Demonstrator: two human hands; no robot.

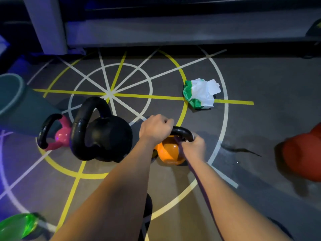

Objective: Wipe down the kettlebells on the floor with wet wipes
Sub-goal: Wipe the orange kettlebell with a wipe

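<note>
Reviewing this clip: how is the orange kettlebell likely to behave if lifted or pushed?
The orange kettlebell is probably rigid and heavy for its size; left hand and right hand both grip its black handle. Its glossy, rounded body looks apt to roll if tipped over, and perhaps slippery once wiped wet.

Orange kettlebell [171, 152]: handle ends were covered by left hand [155, 129] and right hand [193, 146]; no telling whether a wipe lay beneath.
Pink kettlebell [60, 134]: stood partly behind black kettlebell [104, 134].
Green item [17, 225], red item [304, 153]: were cut by edges and blurred.
</note>
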